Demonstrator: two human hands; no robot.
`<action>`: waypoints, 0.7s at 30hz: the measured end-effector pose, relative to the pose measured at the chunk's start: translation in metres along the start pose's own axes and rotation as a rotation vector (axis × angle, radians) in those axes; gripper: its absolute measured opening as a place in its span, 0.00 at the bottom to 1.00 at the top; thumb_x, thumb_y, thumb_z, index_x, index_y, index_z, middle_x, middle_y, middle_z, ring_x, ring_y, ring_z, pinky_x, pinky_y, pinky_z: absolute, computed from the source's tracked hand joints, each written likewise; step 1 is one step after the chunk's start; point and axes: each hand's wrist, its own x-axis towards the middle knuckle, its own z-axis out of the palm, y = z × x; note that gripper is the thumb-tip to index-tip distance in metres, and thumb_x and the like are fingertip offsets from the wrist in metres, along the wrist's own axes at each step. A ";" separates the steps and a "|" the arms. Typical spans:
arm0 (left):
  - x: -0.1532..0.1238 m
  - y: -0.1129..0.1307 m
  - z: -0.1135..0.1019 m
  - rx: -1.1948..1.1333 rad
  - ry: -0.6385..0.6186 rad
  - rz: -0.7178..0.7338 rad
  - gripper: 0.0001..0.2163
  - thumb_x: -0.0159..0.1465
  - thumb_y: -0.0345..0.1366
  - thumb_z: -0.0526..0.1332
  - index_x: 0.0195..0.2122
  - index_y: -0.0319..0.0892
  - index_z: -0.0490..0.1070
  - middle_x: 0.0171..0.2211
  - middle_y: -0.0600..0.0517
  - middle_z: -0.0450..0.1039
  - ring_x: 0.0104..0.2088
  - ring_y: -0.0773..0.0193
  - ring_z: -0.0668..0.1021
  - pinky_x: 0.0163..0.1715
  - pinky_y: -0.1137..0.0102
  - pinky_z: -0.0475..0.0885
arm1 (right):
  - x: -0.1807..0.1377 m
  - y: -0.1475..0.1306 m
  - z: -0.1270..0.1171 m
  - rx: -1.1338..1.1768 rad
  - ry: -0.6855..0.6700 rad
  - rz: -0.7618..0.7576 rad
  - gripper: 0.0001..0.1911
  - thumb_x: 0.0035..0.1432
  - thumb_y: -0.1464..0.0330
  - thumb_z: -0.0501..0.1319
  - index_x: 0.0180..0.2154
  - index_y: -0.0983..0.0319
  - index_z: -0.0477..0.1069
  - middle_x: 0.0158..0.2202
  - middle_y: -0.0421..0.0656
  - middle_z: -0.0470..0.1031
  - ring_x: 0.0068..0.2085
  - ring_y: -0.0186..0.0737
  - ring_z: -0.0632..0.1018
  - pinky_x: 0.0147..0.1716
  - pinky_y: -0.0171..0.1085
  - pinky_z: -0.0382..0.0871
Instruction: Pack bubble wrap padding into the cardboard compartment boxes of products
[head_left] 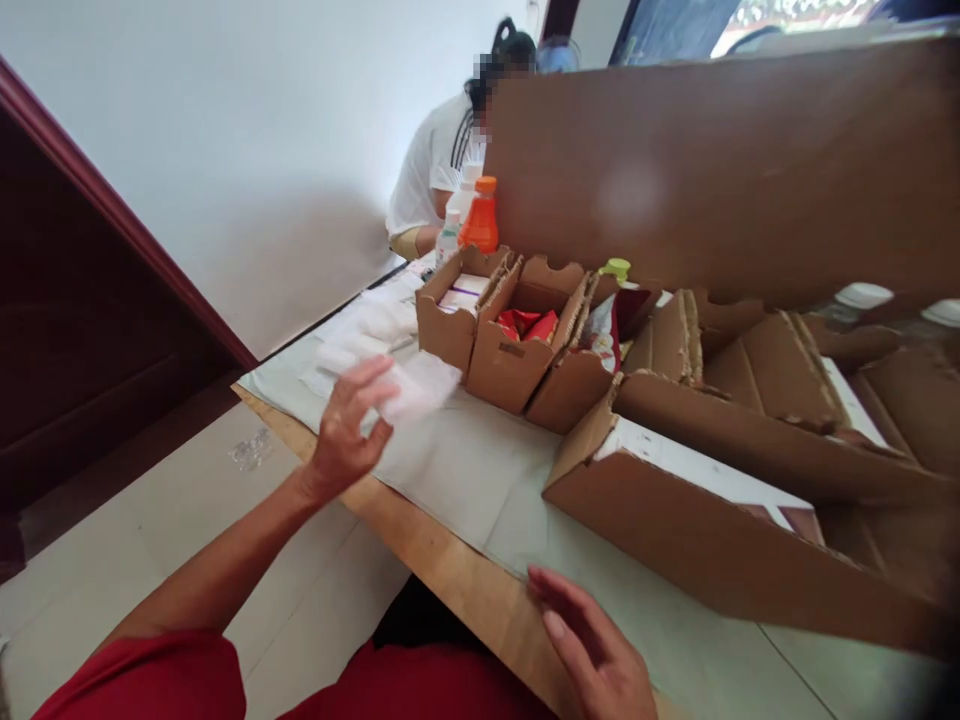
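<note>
My left hand point(346, 430) is raised over the table's near edge, its fingers pinched on a blurred white plastic bag point(416, 390). My right hand point(596, 650) hovers low at the wooden table edge point(450, 570), fingers stretched out and holding nothing. Just beyond it lies a long open cardboard box point(720, 540) with a white sheet inside. Further back stand three small open cardboard boxes point(510, 350); one holds red packets point(529, 323).
A big cardboard flap point(720, 170) rises at the right. An orange bottle point(481, 216) and white bottles stand behind the boxes. Another person in a white shirt point(435, 170) sits at the far end. More white bags point(367, 330) lie on the pale table cover.
</note>
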 end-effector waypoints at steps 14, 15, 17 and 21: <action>-0.128 0.109 0.076 -0.644 -0.445 -0.233 0.32 0.59 0.22 0.56 0.65 0.49 0.61 0.71 0.41 0.57 0.71 0.48 0.61 0.68 0.46 0.60 | -0.008 -0.046 -0.016 0.080 0.390 0.066 0.13 0.61 0.58 0.65 0.40 0.59 0.81 0.35 0.43 0.83 0.35 0.43 0.81 0.38 0.40 0.78; -0.129 0.107 0.072 -0.665 -0.430 -0.357 0.34 0.59 0.24 0.57 0.67 0.48 0.57 0.71 0.40 0.56 0.71 0.48 0.61 0.68 0.46 0.60 | -0.010 -0.053 -0.020 -0.042 0.397 -0.009 0.11 0.63 0.60 0.63 0.41 0.58 0.81 0.34 0.42 0.83 0.34 0.42 0.81 0.36 0.39 0.77; -0.124 0.105 0.064 -0.700 -0.386 -0.506 0.35 0.61 0.28 0.57 0.70 0.47 0.52 0.71 0.40 0.56 0.71 0.47 0.61 0.69 0.46 0.59 | -0.013 -0.068 -0.028 -0.211 0.379 -0.142 0.10 0.65 0.64 0.62 0.42 0.56 0.81 0.33 0.41 0.82 0.32 0.40 0.81 0.36 0.37 0.78; -0.085 0.117 0.053 -0.661 -0.286 -0.319 0.36 0.63 0.36 0.62 0.71 0.50 0.51 0.73 0.43 0.53 0.72 0.44 0.57 0.70 0.44 0.55 | -0.010 -0.096 -0.040 -0.344 0.309 -0.294 0.09 0.66 0.68 0.62 0.45 0.55 0.80 0.38 0.40 0.83 0.36 0.39 0.82 0.39 0.35 0.78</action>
